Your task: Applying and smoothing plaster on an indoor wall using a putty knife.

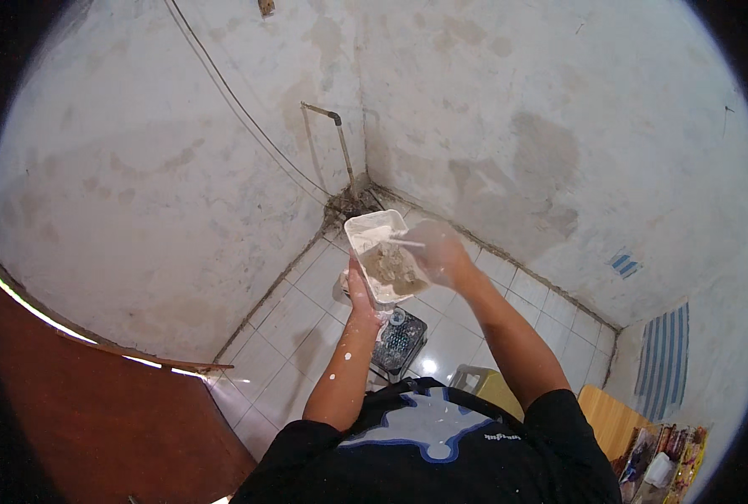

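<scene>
My left hand [362,298] grips a white rectangular tub [350,234] by its left side and underside, holding it up in front of me. Inside the tub lies a thick grey-brown paste [391,267], with whitish residue along the walls. My right hand [438,254], smeared by motion, is closed at the tub's right rim. From its fingers a thin pale tool [407,243] reaches over the paste; its handle is hidden in the hand. White splashes dot my left hand and forearm.
Below the tub stands a small dark, speckled stool [399,340] on white floor tiles [294,323]. A yellowish container [487,385] is near my right elbow. Patchy walls meet at a corner with a pipe [344,151] and a hanging cable [248,113]. A red-brown panel [97,403] is at left.
</scene>
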Tool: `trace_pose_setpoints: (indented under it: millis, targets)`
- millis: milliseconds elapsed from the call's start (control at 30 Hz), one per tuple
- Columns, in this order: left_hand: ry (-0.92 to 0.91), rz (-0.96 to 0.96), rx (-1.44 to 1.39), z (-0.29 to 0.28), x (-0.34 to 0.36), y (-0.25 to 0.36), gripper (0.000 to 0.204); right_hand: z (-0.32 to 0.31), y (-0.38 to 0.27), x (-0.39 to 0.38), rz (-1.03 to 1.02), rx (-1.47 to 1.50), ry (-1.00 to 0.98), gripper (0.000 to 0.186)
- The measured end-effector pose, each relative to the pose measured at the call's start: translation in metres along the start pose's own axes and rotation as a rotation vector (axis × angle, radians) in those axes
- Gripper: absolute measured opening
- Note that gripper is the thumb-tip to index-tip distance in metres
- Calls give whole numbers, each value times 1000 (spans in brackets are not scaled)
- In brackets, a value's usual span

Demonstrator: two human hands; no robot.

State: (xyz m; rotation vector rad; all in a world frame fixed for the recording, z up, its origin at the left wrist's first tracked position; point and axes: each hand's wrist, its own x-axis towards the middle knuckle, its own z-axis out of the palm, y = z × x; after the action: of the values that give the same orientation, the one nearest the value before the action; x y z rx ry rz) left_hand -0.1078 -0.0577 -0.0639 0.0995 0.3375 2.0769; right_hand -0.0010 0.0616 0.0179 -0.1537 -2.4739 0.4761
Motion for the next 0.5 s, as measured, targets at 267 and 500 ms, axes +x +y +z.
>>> trace_pose_setpoints:
  millis: [267, 500]
  targets:
    - [-59, 13, -31, -5, 0, 15, 57, -9, -22, -17, -16, 155, -325, 25]
    - [-59, -94, -61, 8, -6, 3, 53, -34, -12, 9, 13, 62, -87, 23]
